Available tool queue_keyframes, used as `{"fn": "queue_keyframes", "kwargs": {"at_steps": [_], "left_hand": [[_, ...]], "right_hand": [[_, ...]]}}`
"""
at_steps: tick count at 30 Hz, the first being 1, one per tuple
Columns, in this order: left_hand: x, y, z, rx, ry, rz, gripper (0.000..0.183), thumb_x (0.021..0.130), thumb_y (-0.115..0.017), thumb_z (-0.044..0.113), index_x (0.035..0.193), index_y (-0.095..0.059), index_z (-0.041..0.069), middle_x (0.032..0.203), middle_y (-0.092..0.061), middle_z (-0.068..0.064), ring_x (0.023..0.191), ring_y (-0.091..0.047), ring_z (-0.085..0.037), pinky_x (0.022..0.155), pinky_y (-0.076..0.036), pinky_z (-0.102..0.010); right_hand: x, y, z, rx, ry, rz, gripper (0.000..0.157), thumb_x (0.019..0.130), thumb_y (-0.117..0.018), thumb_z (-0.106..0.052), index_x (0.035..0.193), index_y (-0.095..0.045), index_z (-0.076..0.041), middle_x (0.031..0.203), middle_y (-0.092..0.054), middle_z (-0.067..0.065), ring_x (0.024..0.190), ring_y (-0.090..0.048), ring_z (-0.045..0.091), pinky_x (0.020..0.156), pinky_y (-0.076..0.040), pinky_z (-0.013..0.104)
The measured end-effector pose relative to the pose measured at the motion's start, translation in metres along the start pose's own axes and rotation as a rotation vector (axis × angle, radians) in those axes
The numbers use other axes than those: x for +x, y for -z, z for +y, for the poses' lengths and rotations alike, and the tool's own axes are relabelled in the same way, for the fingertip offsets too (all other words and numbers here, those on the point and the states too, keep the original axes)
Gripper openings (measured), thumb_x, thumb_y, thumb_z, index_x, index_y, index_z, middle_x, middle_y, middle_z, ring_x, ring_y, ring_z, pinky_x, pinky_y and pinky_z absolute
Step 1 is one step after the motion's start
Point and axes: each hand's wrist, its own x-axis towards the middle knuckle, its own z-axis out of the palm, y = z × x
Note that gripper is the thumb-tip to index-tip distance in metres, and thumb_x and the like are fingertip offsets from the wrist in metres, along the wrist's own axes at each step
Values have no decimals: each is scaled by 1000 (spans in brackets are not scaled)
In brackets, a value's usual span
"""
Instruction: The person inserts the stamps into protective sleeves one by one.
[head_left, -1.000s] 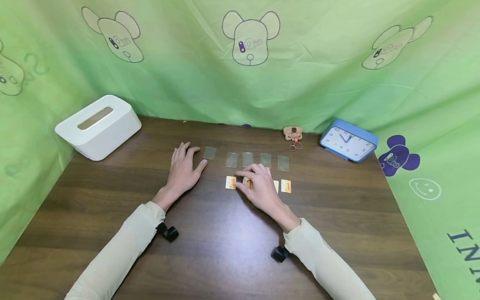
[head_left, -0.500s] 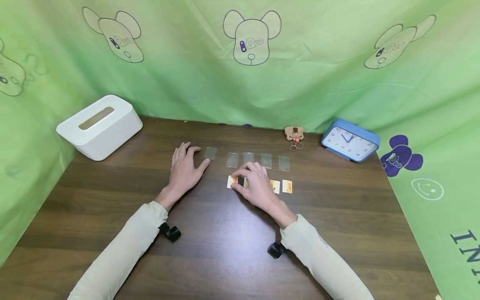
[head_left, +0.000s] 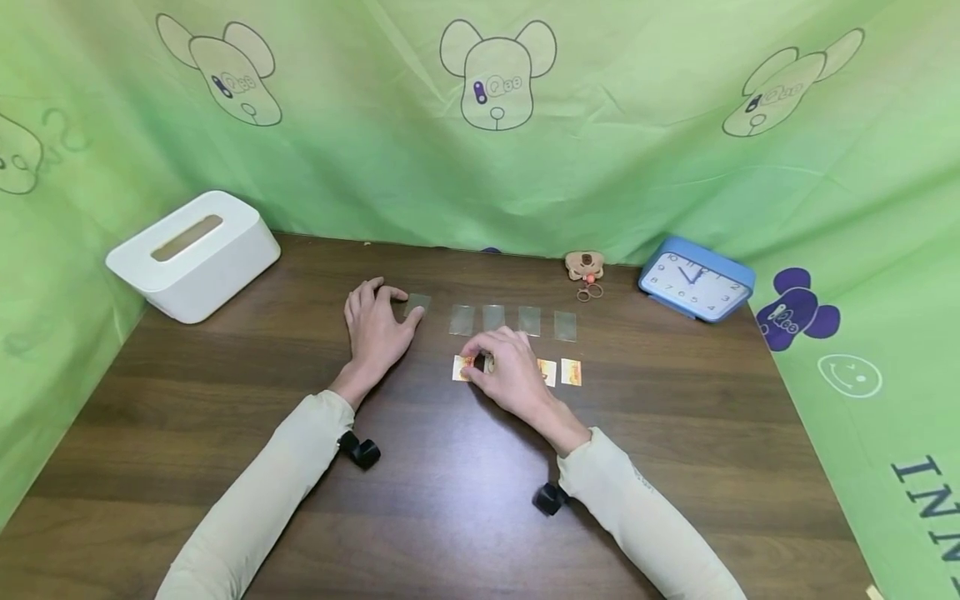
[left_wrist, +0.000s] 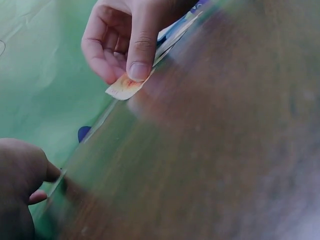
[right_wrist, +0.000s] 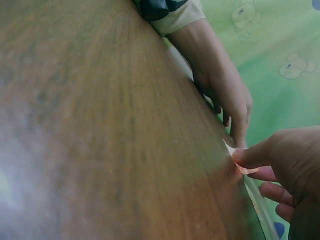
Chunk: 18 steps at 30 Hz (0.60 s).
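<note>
My right hand [head_left: 512, 371] pinches a small white-and-orange printed card [head_left: 459, 368] between thumb and forefinger, at the left end of a row of such cards. In the left wrist view this card [left_wrist: 123, 90] bends under the thumb. Farther left, my left hand [head_left: 375, 329] has its thumb and forefinger spread at the edges of a clear plastic rectangle [head_left: 417, 303], which lies flat. Right of it, several more clear rectangles [head_left: 461, 320] form a row behind the cards. Two cards, one of them this card [head_left: 571, 372], show right of my right hand, which partly covers the others.
On the brown wooden table [head_left: 450, 517] a white tissue box [head_left: 217, 258] stands at the back left. A blue clock [head_left: 697, 279] stands at the back right, beside a brown bear-face keyring [head_left: 584, 265]. A green printed curtain [head_left: 360, 150] hangs behind.
My left hand has moved right and brought its thumb and forefinger to the clear rectangle. My right hand has moved slightly left, and its thumb and forefinger have closed on the leftmost card.
</note>
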Motion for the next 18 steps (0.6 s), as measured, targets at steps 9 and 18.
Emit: {"fn": "queue_keyframes", "kwargs": {"at_steps": [9,18], "left_hand": [[2,0,0,-16,8,-3,33,98,-84,22,120,-76,-1,165,-45,-26,158,-28,-47,134,-12,-58],[2,-1,-1,-46,6,7,23,98,-83,20,107,-77,-1,165,-47,-25,158,-29,-47,134,-11,-58]], "right_hand": [[-2,-1,1,13,55,-2,25,88,-91,-2,111,-85,-10,90,-77,0,89,-68,21,89,-45,45],[-3,0,1,35,72,-11,7,95,-86,-8,101,-84,-11,90,-76,-1,89,-68,20,88,-45,43]]}}
